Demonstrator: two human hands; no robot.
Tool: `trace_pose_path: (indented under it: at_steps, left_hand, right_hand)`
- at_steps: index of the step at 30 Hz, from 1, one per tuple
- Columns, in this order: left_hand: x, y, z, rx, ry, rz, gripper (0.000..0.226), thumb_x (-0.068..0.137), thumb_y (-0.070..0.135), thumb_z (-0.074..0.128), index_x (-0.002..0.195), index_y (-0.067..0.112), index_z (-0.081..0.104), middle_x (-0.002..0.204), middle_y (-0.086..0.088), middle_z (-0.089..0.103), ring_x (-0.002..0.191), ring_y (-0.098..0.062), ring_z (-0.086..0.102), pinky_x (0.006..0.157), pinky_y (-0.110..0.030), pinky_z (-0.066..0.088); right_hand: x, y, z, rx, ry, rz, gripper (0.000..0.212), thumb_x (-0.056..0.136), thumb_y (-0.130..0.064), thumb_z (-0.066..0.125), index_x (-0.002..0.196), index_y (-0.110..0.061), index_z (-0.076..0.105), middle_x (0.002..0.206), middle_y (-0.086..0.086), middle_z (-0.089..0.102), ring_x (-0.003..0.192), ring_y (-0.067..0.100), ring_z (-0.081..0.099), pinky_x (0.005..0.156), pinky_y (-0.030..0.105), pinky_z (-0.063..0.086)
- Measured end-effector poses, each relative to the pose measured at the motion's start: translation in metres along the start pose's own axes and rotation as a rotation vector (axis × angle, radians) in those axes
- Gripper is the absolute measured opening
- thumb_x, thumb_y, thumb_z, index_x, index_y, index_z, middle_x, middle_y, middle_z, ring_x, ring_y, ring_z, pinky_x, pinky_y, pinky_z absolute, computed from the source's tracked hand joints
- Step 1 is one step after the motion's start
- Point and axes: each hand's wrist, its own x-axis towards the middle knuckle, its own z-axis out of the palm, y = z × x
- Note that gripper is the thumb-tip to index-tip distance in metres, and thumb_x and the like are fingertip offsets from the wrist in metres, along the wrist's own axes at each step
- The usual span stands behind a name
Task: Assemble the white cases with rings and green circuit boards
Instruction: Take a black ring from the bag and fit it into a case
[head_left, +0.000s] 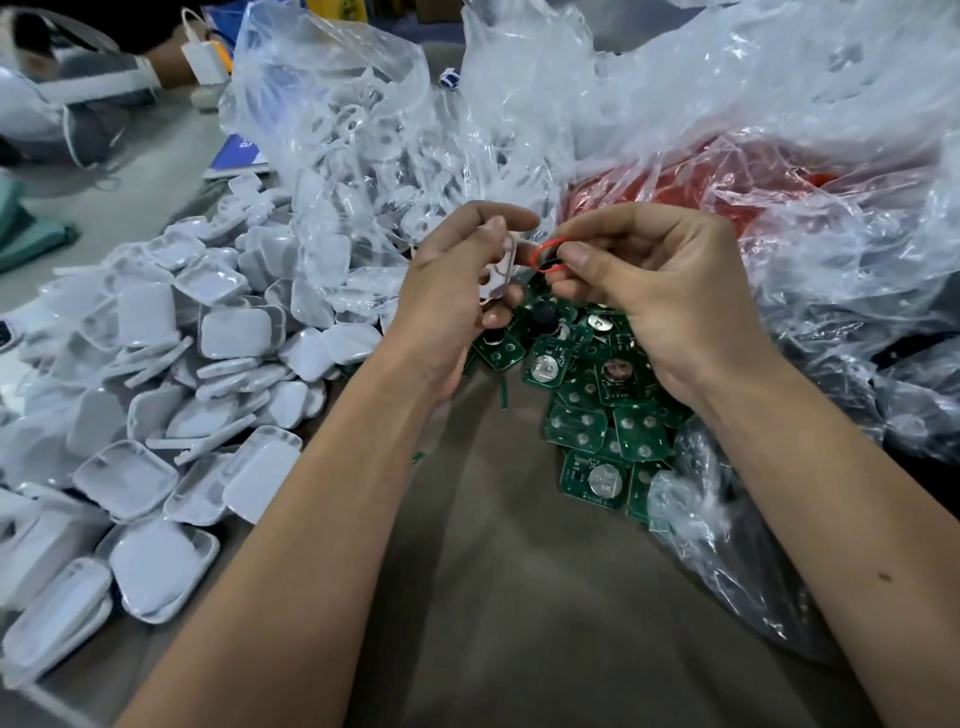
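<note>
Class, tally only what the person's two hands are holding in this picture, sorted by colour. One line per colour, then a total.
White: 1, the white case gripped in the left hand
Red: 1, the red ring pinched in the right hand
Total: 2

Both forearms are bare to the frame's lower edge, no sleeves showing. The left hand (452, 291) and right hand (654, 291) are ungloved.
</note>
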Motion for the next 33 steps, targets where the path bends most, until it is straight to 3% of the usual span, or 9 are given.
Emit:
trace_pose_path:
  at_steps: [4,8,17,25,33]
  left_hand:
    - [-0.0009,0.0001,0.0011,-0.084,-0.048,-0.001,0.034,0.11,0.021,0.038,0.11,0.007,0.069,0.079,0.0,0.064,0.064,-0.014,0.043,0.054,-0.026,0.027]
    - [-0.0028,0.0024,0.0002,-0.074,-0.093,-0.012,0.027,0.108,0.02,0.044,0.098,0.013,0.068,0.077,0.001,0.066,0.062,-0.014,0.043,0.055,-0.028,0.026]
    - [-0.0057,0.0067,0.0001,-0.045,-0.145,-0.031,0.02,0.106,0.018,0.048,0.089,0.017,0.059,0.081,-0.002,0.066,0.061,-0.016,0.042,0.051,-0.024,0.026]
    - [-0.0062,0.007,0.0017,-0.039,-0.121,-0.018,0.021,0.106,0.016,0.049,0.088,0.015,0.06,0.078,-0.003,0.06,0.06,-0.018,0.045,0.049,-0.023,0.032]
    - [-0.0086,0.0066,0.0057,-0.013,-0.104,-0.006,0.019,0.106,0.015,0.05,0.089,0.015,0.06,0.078,-0.004,0.055,0.058,-0.016,0.044,0.049,-0.021,0.032]
  right_hand:
    - [-0.0009,-0.0019,0.0024,-0.024,-0.017,-0.07,0.017,0.085,0.005,0.079,0.096,-0.008,0.077,0.092,0.014,0.079,0.087,0.032,0.078,0.08,0.033,0.063]
    - [-0.0018,-0.0016,0.0033,-0.049,-0.041,-0.107,0.018,0.083,0.004,0.081,0.096,-0.008,0.077,0.095,0.011,0.079,0.092,0.029,0.078,0.083,0.033,0.062]
    - [-0.001,-0.0025,0.0018,-0.118,-0.033,-0.177,0.016,0.084,-0.001,0.082,0.097,-0.01,0.078,0.093,0.007,0.08,0.089,0.026,0.079,0.081,0.033,0.063]
    - [-0.004,-0.0044,0.0045,-0.352,-0.017,-0.359,0.016,0.085,-0.008,0.085,0.099,-0.005,0.077,0.094,0.002,0.077,0.087,0.016,0.078,0.079,0.029,0.062]
    - [-0.0049,-0.0058,0.0062,-0.431,0.02,-0.4,0.016,0.086,-0.015,0.085,0.096,-0.005,0.078,0.091,0.004,0.077,0.081,0.017,0.076,0.073,0.037,0.064]
